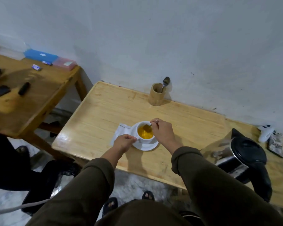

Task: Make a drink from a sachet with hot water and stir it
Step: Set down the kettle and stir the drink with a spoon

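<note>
A white cup (141, 140) full of orange-yellow drink (145, 132) stands on a white saucer (147, 146) in the middle of a light wooden table (96, 115). My left hand (123, 142) pinches the cup's handle on its left side. My right hand (162, 132) holds a spoon (148, 127) whose bowl dips into the liquid. A white sachet (119, 132) lies flat on the table, partly under the saucer and behind my left hand.
A black and steel kettle (242, 155) stands at the table's right. A bamboo holder (156, 94) with another spoon (165, 84) sits by the wall. A lower wooden table (31, 98) with small boxes is at left. Another person in dark clothes sits at far left.
</note>
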